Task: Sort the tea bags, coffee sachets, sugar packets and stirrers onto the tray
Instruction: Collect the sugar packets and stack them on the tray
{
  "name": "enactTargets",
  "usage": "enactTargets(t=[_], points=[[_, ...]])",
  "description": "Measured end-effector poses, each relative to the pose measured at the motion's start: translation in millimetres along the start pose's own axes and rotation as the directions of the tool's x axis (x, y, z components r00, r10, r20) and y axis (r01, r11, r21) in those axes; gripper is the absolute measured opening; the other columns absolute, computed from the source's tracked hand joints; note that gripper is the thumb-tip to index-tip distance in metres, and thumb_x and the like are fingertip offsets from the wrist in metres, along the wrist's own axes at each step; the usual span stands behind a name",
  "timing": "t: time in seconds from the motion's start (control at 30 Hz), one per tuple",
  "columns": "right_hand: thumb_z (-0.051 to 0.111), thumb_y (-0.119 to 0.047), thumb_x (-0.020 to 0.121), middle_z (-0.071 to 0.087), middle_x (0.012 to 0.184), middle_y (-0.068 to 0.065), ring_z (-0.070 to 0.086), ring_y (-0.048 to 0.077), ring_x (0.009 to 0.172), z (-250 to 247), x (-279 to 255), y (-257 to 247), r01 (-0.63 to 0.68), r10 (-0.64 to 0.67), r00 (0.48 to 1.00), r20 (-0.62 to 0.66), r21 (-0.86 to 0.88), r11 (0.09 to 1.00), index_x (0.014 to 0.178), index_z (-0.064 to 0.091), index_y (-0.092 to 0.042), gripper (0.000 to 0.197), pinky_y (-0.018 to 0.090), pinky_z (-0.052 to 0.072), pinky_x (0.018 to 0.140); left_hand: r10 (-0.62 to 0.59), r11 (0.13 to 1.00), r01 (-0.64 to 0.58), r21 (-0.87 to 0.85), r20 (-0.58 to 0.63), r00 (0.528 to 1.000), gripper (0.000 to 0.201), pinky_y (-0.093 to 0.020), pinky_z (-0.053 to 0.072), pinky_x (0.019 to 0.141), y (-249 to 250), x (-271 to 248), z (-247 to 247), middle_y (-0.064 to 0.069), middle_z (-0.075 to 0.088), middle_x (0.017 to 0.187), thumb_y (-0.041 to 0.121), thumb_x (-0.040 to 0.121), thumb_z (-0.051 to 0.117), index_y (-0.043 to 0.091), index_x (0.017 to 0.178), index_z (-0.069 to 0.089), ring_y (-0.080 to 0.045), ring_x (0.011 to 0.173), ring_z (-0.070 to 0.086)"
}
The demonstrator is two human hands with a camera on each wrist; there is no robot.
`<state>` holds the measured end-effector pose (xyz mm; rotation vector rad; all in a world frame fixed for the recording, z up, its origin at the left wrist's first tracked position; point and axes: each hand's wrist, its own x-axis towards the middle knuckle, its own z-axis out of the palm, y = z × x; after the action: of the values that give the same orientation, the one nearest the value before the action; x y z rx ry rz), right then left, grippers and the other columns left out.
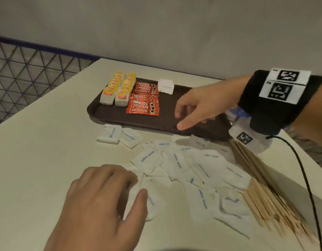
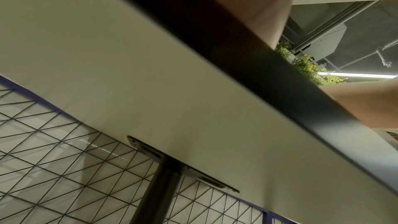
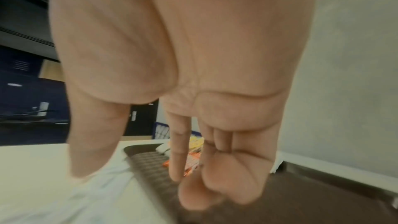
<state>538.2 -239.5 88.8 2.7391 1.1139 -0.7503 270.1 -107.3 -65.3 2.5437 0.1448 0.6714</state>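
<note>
The tea bags and coffee sachets fill the tray's far-left corner. Loose sugar packets and stirrers lie along the table's near edge. The left hand rests relaxed on the packets; the right hand hovers released, holding nothing, over the tray.

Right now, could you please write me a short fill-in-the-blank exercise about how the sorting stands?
1. The tea bags and the coffee sachets already lie on the ____.
2. The wooden stirrers lie on the ____, beside the sugar packets.
3. The right hand hovers over the tray and holds ____.
4. The left hand rests on a ____ packet.

Missing words: tray; table; nothing; sugar
</note>
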Motion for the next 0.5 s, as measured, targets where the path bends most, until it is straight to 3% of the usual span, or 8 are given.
enactTargets(t=[0.03, 0.13, 0.23, 0.37, 0.5], points=[[0.074, -0.064, 0.079, 0.067, 0.107, -0.004, 0.065, 0.011, 0.086, 11, -17, -2, 0.007, -0.006, 0.998, 0.062, -0.023, 1.000, 0.128, 0.057, -0.034, 0.060, 0.026, 0.058, 0.072, -0.031, 0.999, 0.032, 0.005, -0.054, 0.998, 0.023, -0.041, 0.047, 0.076, 3, 3, 2, 0.021, 0.063, 0.092, 0.053, 0.078, 0.058, 0.035, 0.087, 0.069, -0.014, 0.090, 0.053], [0.079, -0.074, 0.065, 0.056, 0.128, -0.009, 0.061, 0.018, 0.110, 43, -51, 0, -0.025, 0.044, 0.986, 0.161, -0.118, 0.993, 0.144, 0.036, -0.044, 0.095, 0.035, 0.057, 0.094, -0.106, 0.994, 0.107, 0.010, -0.029, 0.994, 0.028, -0.043, 0.049, 0.081, 6, 1, 1, 0.022, 0.061, 0.095, 0.056, 0.084, 0.053, 0.034, 0.093, 0.068, -0.013, 0.094, 0.052], [0.070, -0.092, 0.054, 0.038, 0.146, -0.004, 0.057, 0.023, 0.118, 69, -61, -2, -0.086, 0.097, 0.992, 0.075, -0.139, 0.987, 0.148, 0.018, -0.054, 0.114, 0.041, 0.054, 0.100, -0.131, 0.991, 0.131, 0.019, -0.015, 0.991, 0.036, -0.042, 0.049, 0.086, 11, 1, -2, 0.021, 0.060, 0.099, 0.058, 0.085, 0.048, 0.031, 0.097, 0.068, -0.012, 0.097, 0.051], [0.060, -0.095, 0.061, 0.024, 0.157, 0.004, 0.058, 0.027, 0.119, 89, -49, -24, -0.053, 0.043, 0.992, -0.117, -0.083, 0.995, 0.155, 0.009, -0.049, 0.116, 0.044, 0.054, 0.100, -0.132, 0.991, 0.131, 0.014, 0.047, 0.990, 0.044, -0.039, 0.046, 0.092, 13, 0, -4, 0.020, 0.059, 0.107, 0.055, 0.080, 0.045, 0.031, 0.109, 0.066, -0.009, 0.103, 0.047], [0.061, -0.089, 0.069, 0.035, 0.147, 0.006, 0.061, 0.028, 0.108, 95, -37, -46, -0.039, 0.022, 0.995, -0.097, -0.178, 0.983, 0.153, 0.027, -0.040, 0.102, 0.043, 0.058, 0.090, -0.101, 0.995, 0.100, 0.018, 0.116, 0.988, 0.042, -0.033, 0.041, 0.095, 12, 3, -6, 0.025, 0.051, 0.110, 0.054, 0.071, 0.047, 0.038, 0.109, 0.053, -0.005, 0.108, 0.043]])
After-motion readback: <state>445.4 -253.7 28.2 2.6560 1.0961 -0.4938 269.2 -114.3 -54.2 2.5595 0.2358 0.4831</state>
